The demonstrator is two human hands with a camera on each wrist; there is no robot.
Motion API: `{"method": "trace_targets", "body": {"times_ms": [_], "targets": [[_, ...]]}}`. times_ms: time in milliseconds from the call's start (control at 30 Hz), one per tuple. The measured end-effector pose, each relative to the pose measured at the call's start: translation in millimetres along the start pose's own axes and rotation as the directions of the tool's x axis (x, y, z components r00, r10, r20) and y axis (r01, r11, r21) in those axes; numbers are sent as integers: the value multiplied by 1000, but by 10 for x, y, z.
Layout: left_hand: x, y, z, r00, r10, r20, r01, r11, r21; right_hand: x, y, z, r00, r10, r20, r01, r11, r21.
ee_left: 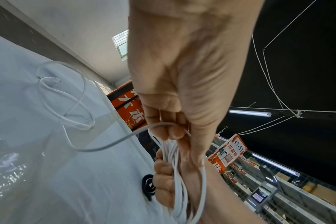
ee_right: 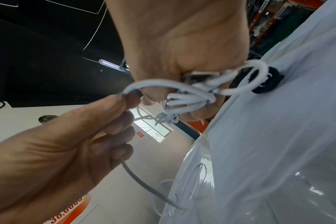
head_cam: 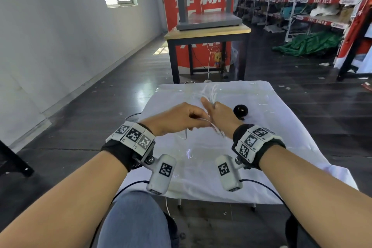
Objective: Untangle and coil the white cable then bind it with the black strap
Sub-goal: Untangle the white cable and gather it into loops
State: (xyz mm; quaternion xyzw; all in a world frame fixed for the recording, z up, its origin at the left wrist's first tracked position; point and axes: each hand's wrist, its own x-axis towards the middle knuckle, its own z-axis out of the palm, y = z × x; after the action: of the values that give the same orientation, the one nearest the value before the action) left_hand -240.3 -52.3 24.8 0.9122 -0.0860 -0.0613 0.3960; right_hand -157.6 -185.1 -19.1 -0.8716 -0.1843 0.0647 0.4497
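Both hands raised above the white-draped table (head_cam: 281,127), knuckles up, nearly touching. Right hand (head_cam: 221,115): fingers curled round a bundle of white cable (ee_right: 192,97) loops. Left hand (head_cam: 177,119): thumb and fingertips pinch one strand leading into that bundle; loose slack trails onto the cloth. Black strap (head_cam: 240,110) lies rolled on the cloth at 3 o'clock of the right hand, untouched.

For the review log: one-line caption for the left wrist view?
Left hand feeds white cable onto loops gripped by right hand; black strap on table.
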Motion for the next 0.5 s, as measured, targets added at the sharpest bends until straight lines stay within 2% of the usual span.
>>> {"method": "trace_targets", "body": {"times_ms": [133,333,500], "targets": [[33,-83,-49,989,11,-149,-13,1000,-9,-30,-45,56,985,7,172,-9,1000,12],[79,-245,-104,944,19,-331,-5,999,42,-123,-107,38,940,93,329,-179,954,241],[133,-352,-140,888,0,-459,51,994,98,-92,-110,55,892,42,450,-78,995,60]]}}
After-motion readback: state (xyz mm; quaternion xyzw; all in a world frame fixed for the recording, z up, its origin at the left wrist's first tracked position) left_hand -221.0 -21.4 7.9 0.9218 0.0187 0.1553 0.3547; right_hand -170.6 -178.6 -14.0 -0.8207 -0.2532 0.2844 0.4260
